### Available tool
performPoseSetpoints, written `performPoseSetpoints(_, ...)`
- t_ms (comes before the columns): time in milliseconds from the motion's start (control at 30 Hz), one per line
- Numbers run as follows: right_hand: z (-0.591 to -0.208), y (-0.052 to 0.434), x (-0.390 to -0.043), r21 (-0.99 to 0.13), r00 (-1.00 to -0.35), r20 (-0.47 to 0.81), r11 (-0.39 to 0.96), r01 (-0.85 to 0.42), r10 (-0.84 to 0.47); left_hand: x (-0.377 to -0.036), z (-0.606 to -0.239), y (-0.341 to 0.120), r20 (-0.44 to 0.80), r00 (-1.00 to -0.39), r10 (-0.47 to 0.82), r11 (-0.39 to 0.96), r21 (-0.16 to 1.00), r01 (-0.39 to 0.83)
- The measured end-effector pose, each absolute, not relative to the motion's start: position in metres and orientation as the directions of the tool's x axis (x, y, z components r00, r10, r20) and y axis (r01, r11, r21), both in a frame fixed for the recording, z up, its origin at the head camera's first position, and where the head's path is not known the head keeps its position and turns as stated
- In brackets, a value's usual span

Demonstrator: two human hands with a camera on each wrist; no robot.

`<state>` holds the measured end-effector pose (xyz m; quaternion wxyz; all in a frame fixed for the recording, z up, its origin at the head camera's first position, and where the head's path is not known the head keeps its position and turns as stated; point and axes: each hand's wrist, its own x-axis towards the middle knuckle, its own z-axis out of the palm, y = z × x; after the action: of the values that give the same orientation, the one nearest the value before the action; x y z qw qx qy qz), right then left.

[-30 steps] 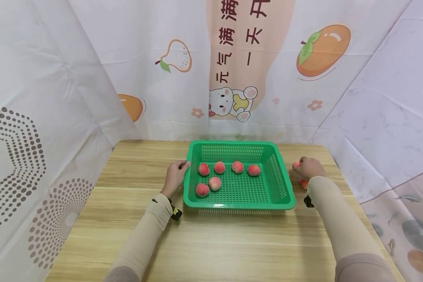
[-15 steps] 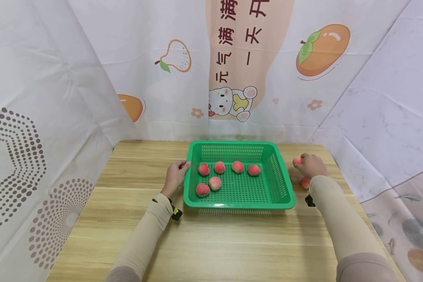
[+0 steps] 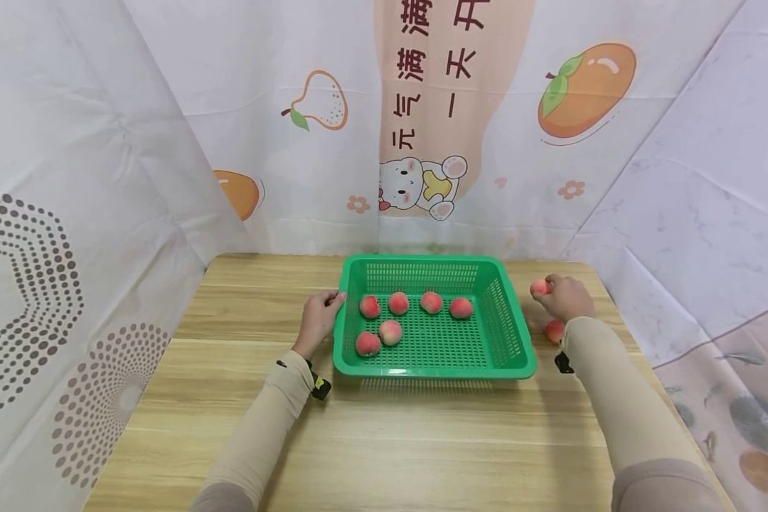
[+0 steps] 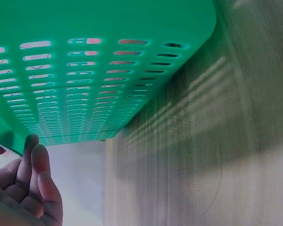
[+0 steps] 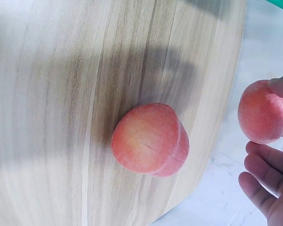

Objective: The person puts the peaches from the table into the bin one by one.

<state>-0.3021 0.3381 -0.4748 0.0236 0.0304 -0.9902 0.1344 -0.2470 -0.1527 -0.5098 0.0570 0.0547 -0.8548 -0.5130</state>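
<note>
A green perforated basket (image 3: 435, 372) stands on the table with several peaches (image 3: 431, 303) lying in it, mostly along its back and left. My left hand (image 3: 318, 321) pinches the basket's left rim; in the left wrist view, its fingers (image 4: 40, 162) curl up by the rim. To the right of the basket, my right hand (image 3: 568, 299) pinches a peach (image 5: 263, 112) between thumb and fingertips, above the tabletop. Another peach (image 5: 150, 139) rests on the wood beneath that hand, partly hidden by the wrist in the head view.
The wooden table (image 3: 384, 441) reaches back to a printed curtain (image 3: 262, 142), and more cloth hangs at both sides. The table's right edge runs close beside the right forearm.
My right hand has risen slightly and moved a little away from me with the peach it holds, uncovering more of the peach below. The left hand and basket stay put.
</note>
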Motion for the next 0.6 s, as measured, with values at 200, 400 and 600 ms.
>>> performPoseSetpoints(200, -0.475, 0.3383, -0.3043, -0.268, -0.995, 0.082, 0.96, -0.081, -0.061, -0.2478, -0.511, -0.153, 0.041, -0.987, -0.153, 0.46, 0.887, -0.034)
performPoseSetpoints(400, -0.4714, 0.3357, -0.303, -0.273, -0.992, 0.101, 0.957, -0.098, -0.073, -0.2484, -0.5118, -0.1538, 0.04, -0.988, -0.151, 0.458, 0.889, -0.035)
performPoseSetpoints(600, -0.4678, 0.3336, -0.3021, -0.277, -0.993, 0.095, 0.956, -0.096, -0.073, -0.2481, -0.511, -0.1536, 0.034, -0.988, -0.149, 0.456, 0.889, -0.038)
